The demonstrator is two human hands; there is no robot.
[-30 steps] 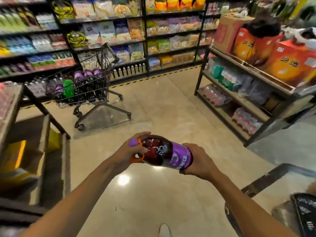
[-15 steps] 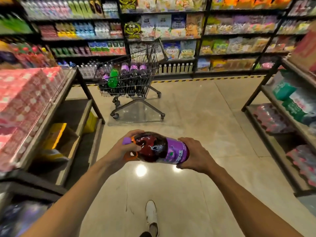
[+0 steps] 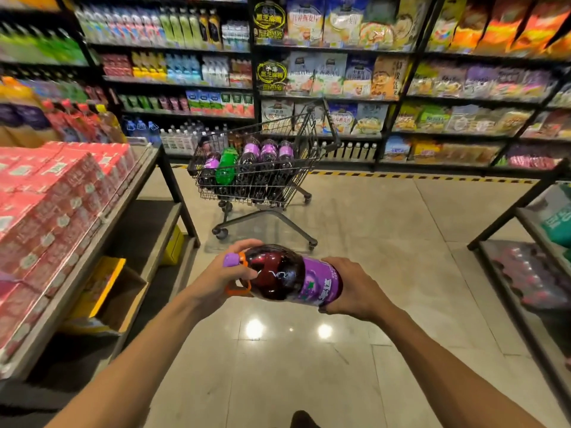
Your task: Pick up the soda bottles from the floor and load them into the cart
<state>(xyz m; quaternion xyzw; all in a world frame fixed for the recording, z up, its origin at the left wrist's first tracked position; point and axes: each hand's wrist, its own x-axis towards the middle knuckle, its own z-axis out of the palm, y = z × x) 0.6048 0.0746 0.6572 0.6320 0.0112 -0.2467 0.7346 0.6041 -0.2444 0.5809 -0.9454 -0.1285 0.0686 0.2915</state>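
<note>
- Supermarket aisle, pale tiled floor [image 3: 386, 230] under stocked back shelves [image 3: 324, 72]: a shopper carries a soda bottle [image 3: 278, 274] toward a wire cart [image 3: 304, 143].
- Within the last second the view has swung left. The cart, which stood off to the left edge, now sits dead ahead and nearer.
- The grip is unchanged. The left hand [image 3: 221, 274] curls round the neck just below the purple cap, beside the orange carry loop. The right hand [image 3: 350, 288] wraps the labelled base end.
- The bottle lies level between the hands, cap to the left, held in the air well short of the cart and clear of the floor.
- Judged from this, the walk is nearly over and the drop into the basket comes next.
- Purple-labelled bottles [image 3: 268, 152] and one green bottle [image 3: 227, 166] already stand in the cart. How much room is left cannot be told through the wire.
- No bottles show on the floor, so the number left to collect is unknown.
- Right fingertips are hidden under the bottle, a dark shoe [image 3: 301, 421] is cut off at the bottom edge, and red packs [image 3: 61, 186] on the left rack are blurred.
</note>
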